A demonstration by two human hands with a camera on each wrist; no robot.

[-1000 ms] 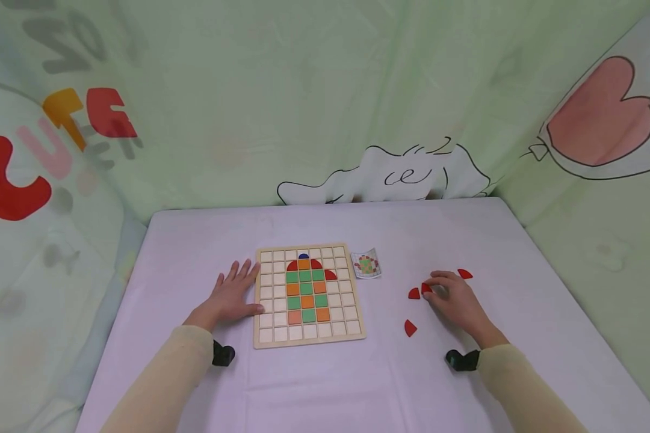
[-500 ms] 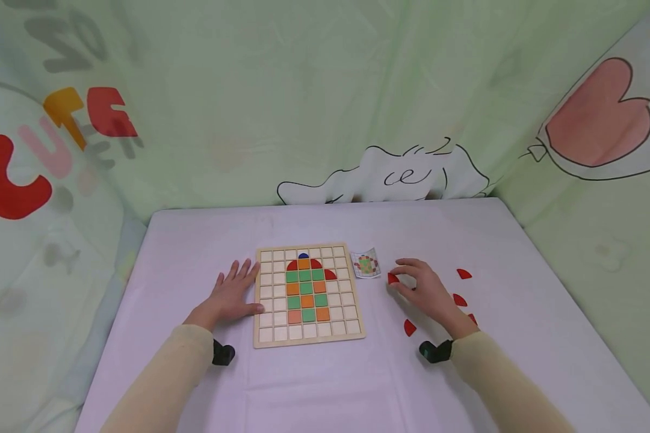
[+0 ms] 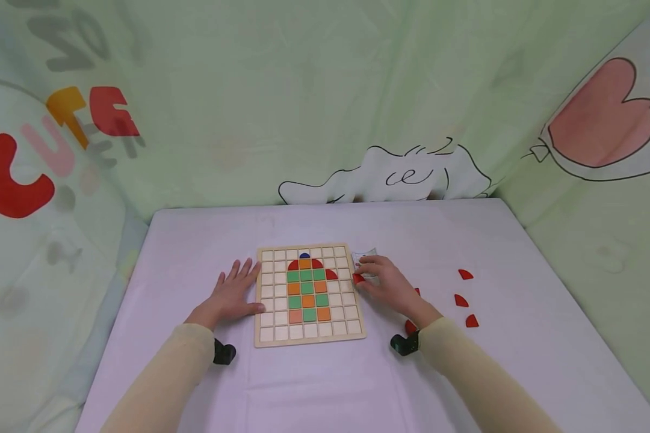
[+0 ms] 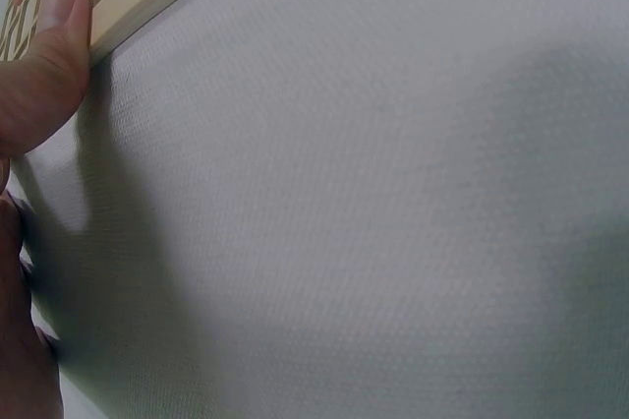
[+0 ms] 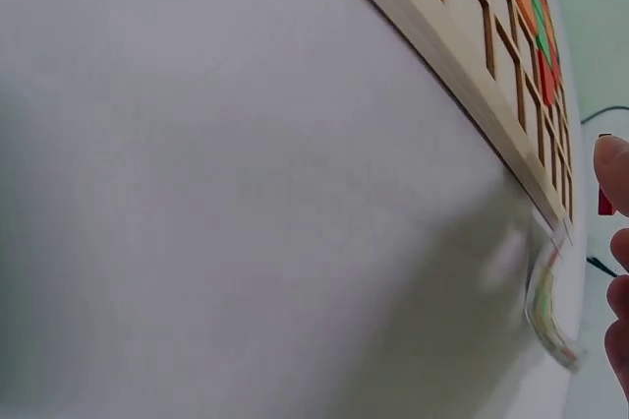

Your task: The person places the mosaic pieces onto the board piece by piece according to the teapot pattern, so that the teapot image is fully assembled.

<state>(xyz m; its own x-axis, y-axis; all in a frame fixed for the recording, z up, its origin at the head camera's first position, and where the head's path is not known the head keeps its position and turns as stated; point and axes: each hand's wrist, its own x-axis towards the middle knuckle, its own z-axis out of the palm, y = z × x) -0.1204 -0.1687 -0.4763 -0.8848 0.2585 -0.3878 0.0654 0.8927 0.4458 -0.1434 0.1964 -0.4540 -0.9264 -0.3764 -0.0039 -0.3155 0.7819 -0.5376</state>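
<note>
A wooden grid board (image 3: 338,331) lies on the table, its middle filled with green and orange square tiles, red quarter-circle tiles and one blue piece at the top. My left hand (image 3: 232,299) rests at the board's left edge with fingers spread; its thumb (image 4: 61,40) lies on the rim in the left wrist view. At the board's right edge, my right hand (image 3: 387,287) pinches a red quarter-circle tile (image 3: 359,278) between thumb and fingers. In the right wrist view that tile (image 5: 605,201) shows beside the thumb, raised above the board.
A small pattern card (image 3: 364,255) lies right of the board, partly covered by the right hand. Several loose red quarter-circle tiles (image 3: 461,300) are scattered at the right. One tile (image 3: 410,327) is partly hidden by the right wrist. A fabric curtain (image 3: 238,120) rises behind the table.
My right hand has moved left from the loose tiles to the board's edge, carrying a red quarter-circle tile. More loose tiles show behind it. My left hand stays put.
</note>
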